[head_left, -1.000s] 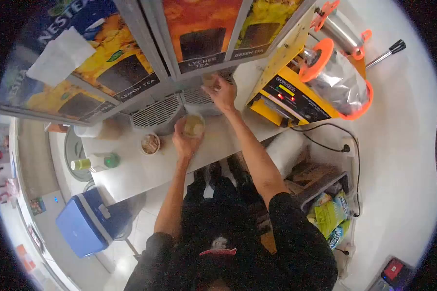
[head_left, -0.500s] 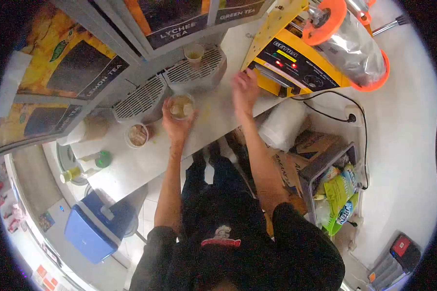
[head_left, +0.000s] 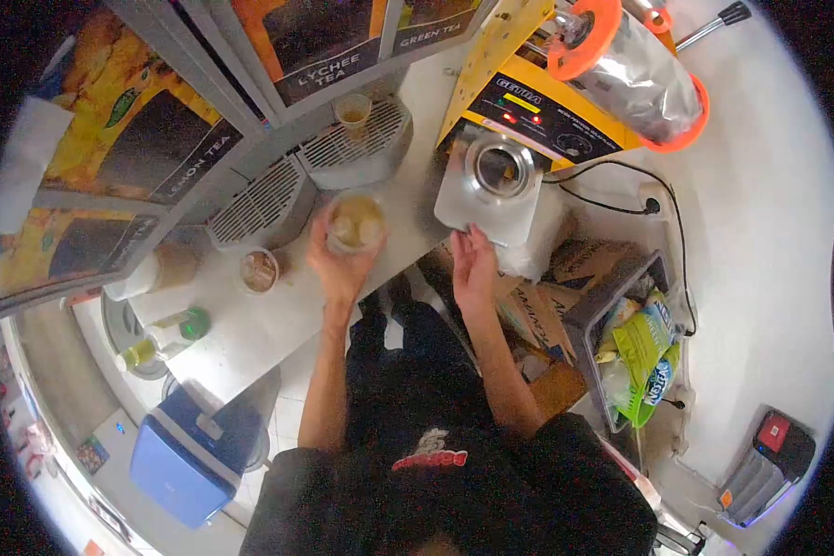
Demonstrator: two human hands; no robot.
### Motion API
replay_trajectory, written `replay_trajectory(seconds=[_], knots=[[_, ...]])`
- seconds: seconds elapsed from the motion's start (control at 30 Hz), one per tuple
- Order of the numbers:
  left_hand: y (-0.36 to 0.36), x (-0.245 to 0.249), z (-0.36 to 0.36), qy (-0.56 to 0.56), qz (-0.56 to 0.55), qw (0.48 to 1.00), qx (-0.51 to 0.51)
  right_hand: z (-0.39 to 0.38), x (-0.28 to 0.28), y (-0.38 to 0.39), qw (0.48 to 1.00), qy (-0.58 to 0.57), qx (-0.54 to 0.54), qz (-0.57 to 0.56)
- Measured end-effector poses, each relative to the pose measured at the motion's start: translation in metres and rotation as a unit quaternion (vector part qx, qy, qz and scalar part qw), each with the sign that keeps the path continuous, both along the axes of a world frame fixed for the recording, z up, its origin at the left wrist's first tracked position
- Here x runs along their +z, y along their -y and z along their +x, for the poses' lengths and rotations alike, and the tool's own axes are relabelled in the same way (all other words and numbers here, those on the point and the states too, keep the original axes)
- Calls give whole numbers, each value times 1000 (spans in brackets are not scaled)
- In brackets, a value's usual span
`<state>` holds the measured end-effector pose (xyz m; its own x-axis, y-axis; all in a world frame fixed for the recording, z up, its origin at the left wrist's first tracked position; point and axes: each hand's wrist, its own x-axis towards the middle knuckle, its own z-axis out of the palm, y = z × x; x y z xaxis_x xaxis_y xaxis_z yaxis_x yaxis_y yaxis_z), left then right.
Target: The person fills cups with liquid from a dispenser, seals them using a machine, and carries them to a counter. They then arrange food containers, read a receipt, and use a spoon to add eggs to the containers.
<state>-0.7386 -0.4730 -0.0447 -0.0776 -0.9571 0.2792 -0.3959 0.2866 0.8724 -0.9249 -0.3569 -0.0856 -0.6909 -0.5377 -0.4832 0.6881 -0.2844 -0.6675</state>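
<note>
My left hand point(head_left: 339, 261) is wrapped around a clear plastic cup point(head_left: 356, 221) of pale yellow drink with ice, held above the counter. At the yellow cup sealer point(head_left: 551, 119), the metal sliding tray point(head_left: 491, 218) is pulled out, and its round cup hole point(head_left: 502, 168) holds no cup. The fingers of my right hand point(head_left: 473, 269) grip the tray's front edge. A second cup point(head_left: 259, 271) with brownish drink and ice stands on the counter to the left of my left hand.
Another cup point(head_left: 352, 113) stands on a drip tray point(head_left: 361, 144) below the tea dispensers. A bottle with a green cap point(head_left: 193, 323) lies on the white counter point(head_left: 222, 350). Cardboard boxes point(head_left: 537, 315) and a bin point(head_left: 584, 371) of green packets are low on the right. A cable point(head_left: 681, 250) hangs by the wall.
My right hand has come down and toward me, and the sealer's metal tray now sticks out. The cup in my left hand appears higher, nearer the camera.
</note>
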Motion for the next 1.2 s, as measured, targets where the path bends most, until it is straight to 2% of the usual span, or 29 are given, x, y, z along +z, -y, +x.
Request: replay_trajectory(seconds=[0.1,0.2,0.3,0.33,0.37,0.43,0.5,0.57,0.73,0.83,0.9,0.93,1.0,1.07,1.13,1.17,1.2], knots=[[-6,37,-22,-43,3,997,-61,7,19,-18,999,17,49,3],[-11,67,-55,-88,21,990,-110,-6,27,-29,988,31,148,16],[-10,94,-93,-154,39,971,-176,2,110,-37,977,-38,138,155],[-9,84,-108,-155,5,970,-187,2,121,-37,961,-207,101,154],[-8,73,-122,-156,-27,968,-193,-2,131,-35,915,-369,67,147],[-6,78,-144,-175,-36,965,-193,-23,159,-11,846,-505,98,141],[-5,69,-166,-194,-59,961,-187,-43,178,16,788,-562,149,203],[-5,53,-188,-210,-96,957,-174,-56,193,33,760,-575,172,251],[-7,41,-213,-179,-72,970,-150,-99,186,48,645,-652,226,329],[-2,37,-211,-131,-85,978,-137,-104,177,55,653,-641,222,337],[-14,37,-180,-83,-114,985,-94,-93,163,55,630,-661,190,359],[-29,26,-155,-97,-84,990,-59,-91,151,54,621,-677,177,354],[-72,4,-134,-209,45,975,61,-90,126,53,605,-693,162,358],[-95,-19,-132,-316,214,922,66,-89,103,52,589,-698,156,376],[-106,-42,-124,-338,348,870,-90,-97,78,49,574,-725,141,355],[-112,-47,-127,-343,351,867,-84,-100,67,49,566,-739,134,341],[-113,-48,-133,-347,352,866,-78,-96,70,54,525,-744,151,384]])
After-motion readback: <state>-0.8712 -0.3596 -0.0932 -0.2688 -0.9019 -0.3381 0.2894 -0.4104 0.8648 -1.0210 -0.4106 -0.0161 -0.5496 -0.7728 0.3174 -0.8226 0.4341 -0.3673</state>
